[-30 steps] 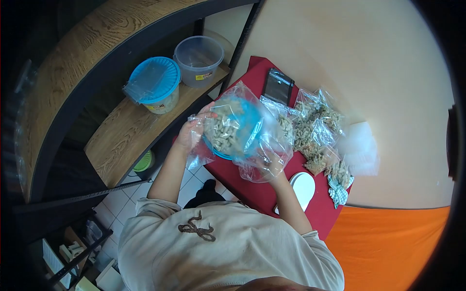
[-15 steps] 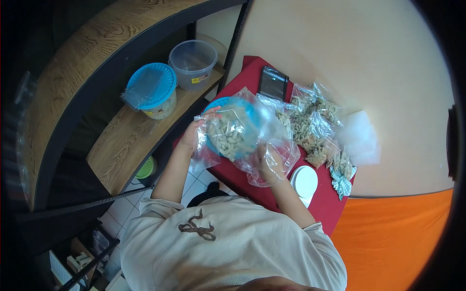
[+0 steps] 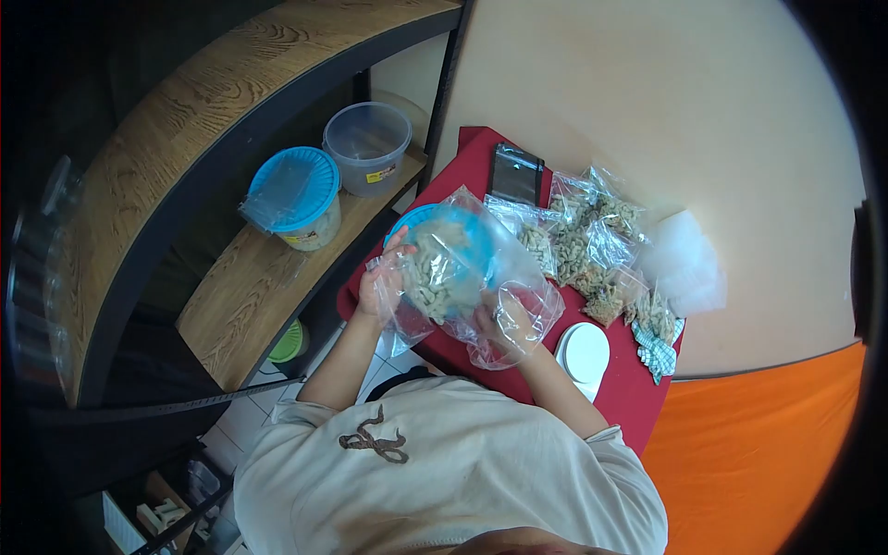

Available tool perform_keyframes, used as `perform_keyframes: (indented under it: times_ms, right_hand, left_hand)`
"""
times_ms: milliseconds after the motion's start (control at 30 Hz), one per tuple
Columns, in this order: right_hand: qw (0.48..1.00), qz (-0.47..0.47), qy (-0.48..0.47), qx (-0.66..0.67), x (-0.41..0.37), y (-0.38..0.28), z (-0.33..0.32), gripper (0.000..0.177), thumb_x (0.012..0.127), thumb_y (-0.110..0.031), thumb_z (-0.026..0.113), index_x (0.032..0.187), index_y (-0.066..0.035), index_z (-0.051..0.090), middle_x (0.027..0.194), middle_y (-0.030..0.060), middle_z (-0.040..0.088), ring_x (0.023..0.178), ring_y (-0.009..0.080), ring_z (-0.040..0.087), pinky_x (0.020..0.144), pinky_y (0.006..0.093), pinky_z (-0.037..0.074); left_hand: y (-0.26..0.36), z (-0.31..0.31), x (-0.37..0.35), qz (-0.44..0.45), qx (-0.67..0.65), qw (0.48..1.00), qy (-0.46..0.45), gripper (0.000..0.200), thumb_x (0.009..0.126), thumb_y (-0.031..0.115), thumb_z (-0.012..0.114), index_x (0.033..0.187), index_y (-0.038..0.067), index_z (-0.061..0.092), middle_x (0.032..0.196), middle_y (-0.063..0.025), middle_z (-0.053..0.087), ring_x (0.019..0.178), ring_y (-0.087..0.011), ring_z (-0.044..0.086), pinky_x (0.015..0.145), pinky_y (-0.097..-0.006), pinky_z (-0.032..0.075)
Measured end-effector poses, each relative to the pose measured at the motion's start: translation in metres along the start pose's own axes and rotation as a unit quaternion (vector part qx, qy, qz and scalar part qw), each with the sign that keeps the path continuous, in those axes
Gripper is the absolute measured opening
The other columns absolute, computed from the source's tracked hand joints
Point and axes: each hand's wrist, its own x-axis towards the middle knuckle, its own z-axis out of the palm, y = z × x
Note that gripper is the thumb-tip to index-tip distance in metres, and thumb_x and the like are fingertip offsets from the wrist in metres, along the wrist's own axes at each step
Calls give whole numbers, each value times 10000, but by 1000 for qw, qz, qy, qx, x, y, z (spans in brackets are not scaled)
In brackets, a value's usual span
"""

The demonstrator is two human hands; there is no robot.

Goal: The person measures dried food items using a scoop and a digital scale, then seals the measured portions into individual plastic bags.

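Note:
A clear plastic bag (image 3: 433,285) of pale, lumpy snack-like pieces is between my two hands, over a blue round basin or lid (image 3: 421,217). My left hand (image 3: 381,285) grips the bag's left side, its fingertips up along the plastic. On the opposite side, my right hand (image 3: 509,322) shows through loose, shiny plastic and is closed on it. Glare and folds partly hide the right fingers. Close by on the right lies a smaller clear packet (image 3: 536,242) of similar pieces.
Several filled bags (image 3: 597,227) lie along the back right of the red tablecloth (image 3: 638,416). A white scale-like device (image 3: 583,353), a checked cloth (image 3: 657,353), plastic sheets (image 3: 686,264) and a black case (image 3: 516,174) are there too. Left, a wooden shelf (image 3: 240,305) bears a blue-lidded tub (image 3: 310,199) and an unlidded tub (image 3: 368,148).
My left hand has shifted slightly down and turned inward against the bag. My right hand has moved a little lower and left, still at the plastic. The whole view has tilted slightly.

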Motion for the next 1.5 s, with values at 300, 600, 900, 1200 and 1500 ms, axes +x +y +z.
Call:
perform_keyframes:
  times_ms: [300, 600, 900, 1200, 1500]
  right_hand:
    - [990, 96, -90, 43, 17, -15, -3, 205, 805, -141, 578, 878, 50, 582, 631, 204, 586, 543, 355, 560, 532, 432, 433]
    - [886, 272, 45, 374, 40, 8, 62, 266, 826, -181, 599, 975, 39, 610, 793, 93, 638, 729, 183, 602, 617, 327, 472]
    - [940, 198, 68, 271, 35, 10, 44, 212, 846, -136, 549, 961, 42, 568, 686, 76, 562, 577, 218, 541, 481, 366, 414]
    - [992, 106, 64, 31, 46, -8, 24, 335, 865, -149, 488, 1125, 57, 441, 744, 257, 567, 638, 402, 554, 537, 480, 413]
    - [974, 178, -84, 108, 66, -2, 2, 368, 824, -234, 577, 1018, 75, 529, 704, 254, 581, 603, 324, 610, 523, 406, 461]
  left_hand:
    - [4, 12, 8, -43, -5, 998, -35, 789, 700, 559, 550, 1206, -43, 485, 1398, -110, 332, 1249, -220, 340, 1056, -340, 205]
    - [3, 16, 25, -59, -32, 997, -30, 842, 707, 553, 542, 1287, -38, 394, 1350, -111, 374, 1231, -222, 376, 1029, -367, 290]
    - [10, 5, 33, -43, -91, 995, -4, 836, 746, 544, 514, 1343, -5, 311, 1236, -91, 479, 1177, -255, 446, 997, -397, 354]
    - [9, 2, 34, -38, -45, 997, -59, 739, 772, 531, 480, 1224, -54, 477, 1464, -81, 244, 1266, -233, 366, 1050, -395, 294]
    - [6, -25, 38, -80, -100, 990, -59, 776, 783, 526, 492, 1306, -34, 372, 1278, -83, 471, 1165, -222, 451, 991, -360, 338]
